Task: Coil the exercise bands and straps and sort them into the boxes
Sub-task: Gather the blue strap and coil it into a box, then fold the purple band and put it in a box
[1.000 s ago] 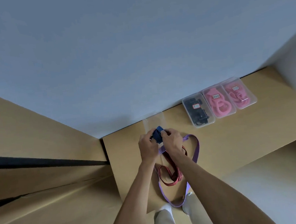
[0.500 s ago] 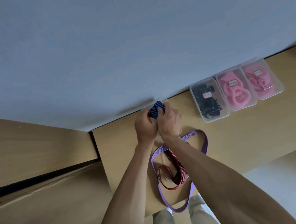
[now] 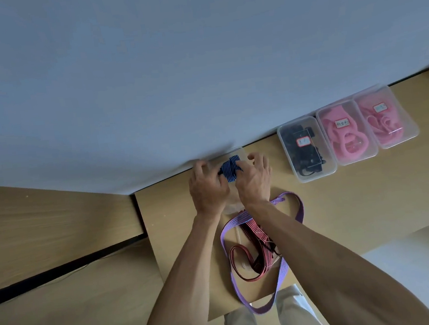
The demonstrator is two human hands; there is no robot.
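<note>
Resting between the two hands, a coiled blue band [image 3: 231, 168] with fine pale stripes is seen, folded into a short bundle with one lap crossing over another near its far end. Its long axis runs away from the person toward the wall, slightly tilted to the right at the far end. The bundle sits in a clear box [image 3: 233, 152] at the back edge of the desk [image 3: 356, 201], just beyond the fingertips; the box is see-through and its outline is hard to trace.

The left hand [image 3: 208, 186] is curled, its fingers bent against the left side of the blue band; whether the band is actually pinched cannot be told. The right hand [image 3: 254, 178] is loosely curled just to the right of the band, its fingertips arched above the box rim, and contact with the band cannot be made out.

Nearer the person than the hands, under the forearms, a long purple band [image 3: 298, 212] is laid in a wide loop, with a dark red striped band [image 3: 251, 233] loosely heaped inside it. To the right of the right hand, three lidded clear boxes are lined up side by side along the wall: a box of black straps [image 3: 305, 148], then a pink-filled box [image 3: 345, 134] and a second pink-filled box [image 3: 385, 119], each labelled.
</note>
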